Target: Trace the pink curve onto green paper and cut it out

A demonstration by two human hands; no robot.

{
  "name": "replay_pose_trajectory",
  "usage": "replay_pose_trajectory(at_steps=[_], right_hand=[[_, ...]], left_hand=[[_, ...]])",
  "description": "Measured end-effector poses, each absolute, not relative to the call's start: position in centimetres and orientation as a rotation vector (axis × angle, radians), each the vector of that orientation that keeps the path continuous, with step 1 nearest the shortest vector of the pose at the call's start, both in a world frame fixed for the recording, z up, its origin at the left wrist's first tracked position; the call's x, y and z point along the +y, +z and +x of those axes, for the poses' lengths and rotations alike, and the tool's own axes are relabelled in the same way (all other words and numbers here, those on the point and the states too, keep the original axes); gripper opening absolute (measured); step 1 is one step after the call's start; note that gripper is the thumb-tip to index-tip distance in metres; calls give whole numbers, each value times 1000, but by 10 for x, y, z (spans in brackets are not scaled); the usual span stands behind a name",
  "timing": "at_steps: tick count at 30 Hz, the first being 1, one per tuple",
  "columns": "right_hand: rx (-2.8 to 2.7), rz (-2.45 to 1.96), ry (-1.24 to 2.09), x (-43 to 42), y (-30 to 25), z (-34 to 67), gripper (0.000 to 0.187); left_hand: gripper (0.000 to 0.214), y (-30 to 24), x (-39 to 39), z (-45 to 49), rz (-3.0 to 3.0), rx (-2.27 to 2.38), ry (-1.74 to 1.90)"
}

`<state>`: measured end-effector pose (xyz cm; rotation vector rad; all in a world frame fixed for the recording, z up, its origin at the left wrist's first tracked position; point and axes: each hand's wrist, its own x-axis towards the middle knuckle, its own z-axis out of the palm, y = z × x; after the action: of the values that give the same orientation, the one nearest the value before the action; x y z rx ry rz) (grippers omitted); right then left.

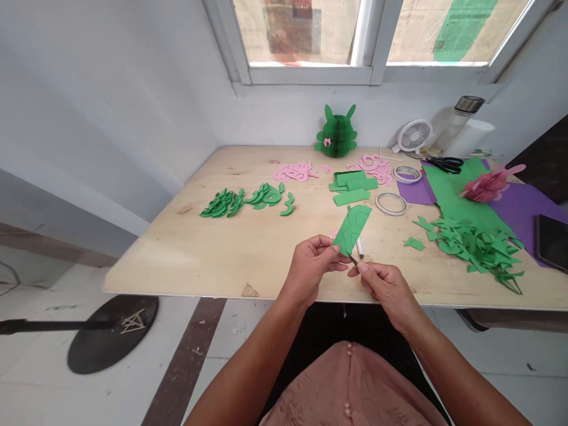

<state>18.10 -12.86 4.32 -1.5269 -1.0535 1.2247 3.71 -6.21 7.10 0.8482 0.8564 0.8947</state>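
My left hand (313, 262) pinches the lower end of a green paper piece (352, 228) with curved lines drawn on it, held above the wooden table's (222, 248) near edge. My right hand (385, 285) is closed around a thin dark tool (352, 259), whose tip touches the paper's bottom edge; I cannot tell what kind of tool it is. A white pen (360, 247) lies on the table just behind the paper. Cut green curved shapes (242, 200) lie in rows at the left. A stack of green paper rectangles (352, 186) sits behind the held piece.
Green paper scraps (474, 245) pile at the right on green and purple sheets. Two tape rolls (391, 203), pink cutouts (295, 172), scissors (446, 164), a small white fan (413, 136), a bottle (457, 121), a green honeycomb paper figure (337, 135), a pink paper figure (486, 186) and a phone (552, 241) surround them.
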Motion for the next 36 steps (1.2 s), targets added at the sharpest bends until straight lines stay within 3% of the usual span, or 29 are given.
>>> replay_pose_trajectory(at_steps=[36], right_hand=[[-1137, -1617, 1107, -129, 49, 180, 53]], left_hand=[[22, 71, -63, 41, 839, 871, 928]])
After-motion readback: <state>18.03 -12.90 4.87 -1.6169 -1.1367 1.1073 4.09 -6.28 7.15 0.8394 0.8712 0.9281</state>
